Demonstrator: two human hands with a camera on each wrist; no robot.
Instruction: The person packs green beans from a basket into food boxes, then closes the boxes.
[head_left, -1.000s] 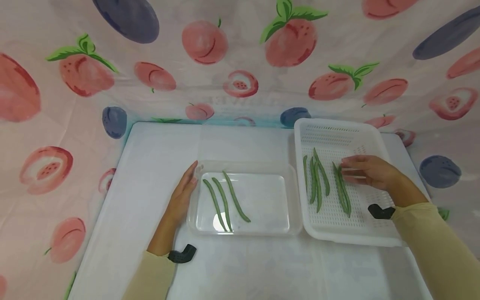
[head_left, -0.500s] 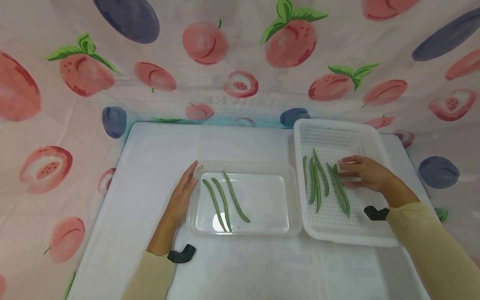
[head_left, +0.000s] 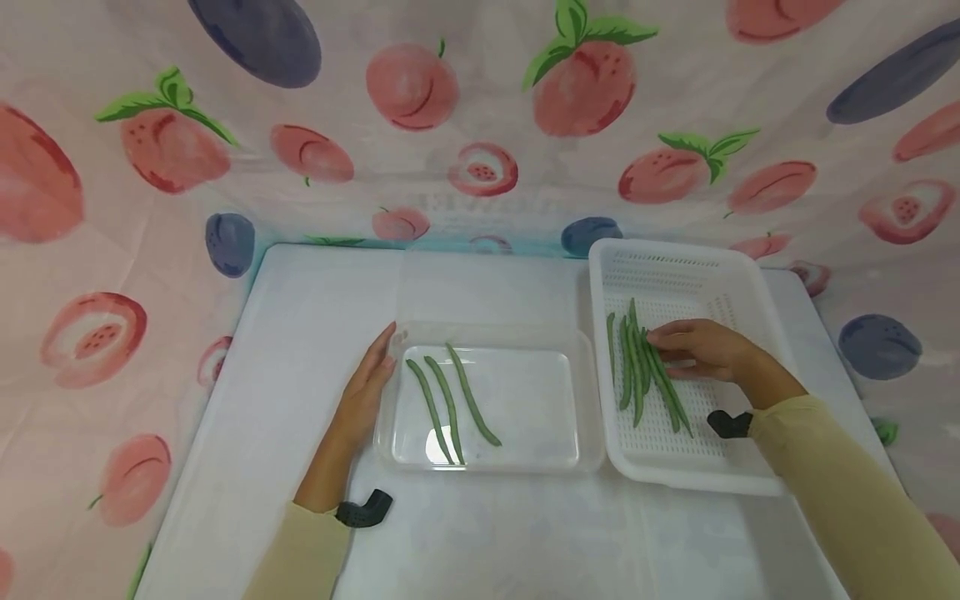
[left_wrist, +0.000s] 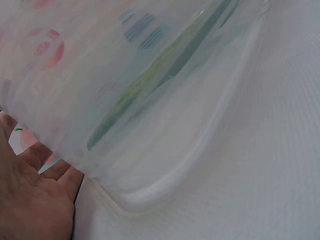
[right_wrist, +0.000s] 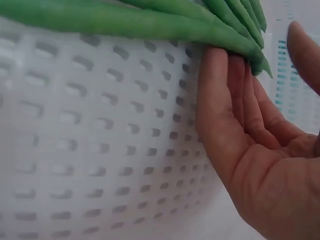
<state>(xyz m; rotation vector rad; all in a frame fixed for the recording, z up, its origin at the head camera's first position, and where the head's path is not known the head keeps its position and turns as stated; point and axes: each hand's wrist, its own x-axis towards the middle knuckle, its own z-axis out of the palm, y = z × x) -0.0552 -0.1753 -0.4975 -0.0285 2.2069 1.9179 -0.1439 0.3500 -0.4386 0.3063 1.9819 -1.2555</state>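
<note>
In the head view, my left hand [head_left: 362,402] rests against the left side of a clear plastic container [head_left: 536,408], fingers extended along its wall. Three green beans [head_left: 471,398] lie inside, spaced apart and slanting. My right hand [head_left: 705,348] is inside a white perforated basket [head_left: 738,454], its fingertips against the upper ends of green beans [head_left: 666,385]. In the right wrist view, the fingers [right_wrist: 214,75] reach under the bean tips [right_wrist: 235,44], with the thumb standing apart from them. Several more beans [head_left: 627,367] lie to the left, bunched close to these.
The basket stands at the right of the white table [head_left: 480,533], directly beside the clear container. A fruit-printed cloth [head_left: 480,100] hangs behind the table and at both sides. Dark wrist cameras sit at both sleeve cuffs.
My right hand has moved left inside the basket, pushing the right-hand beans leftward against the other group. My left hand and the clear container have stayed in place.
</note>
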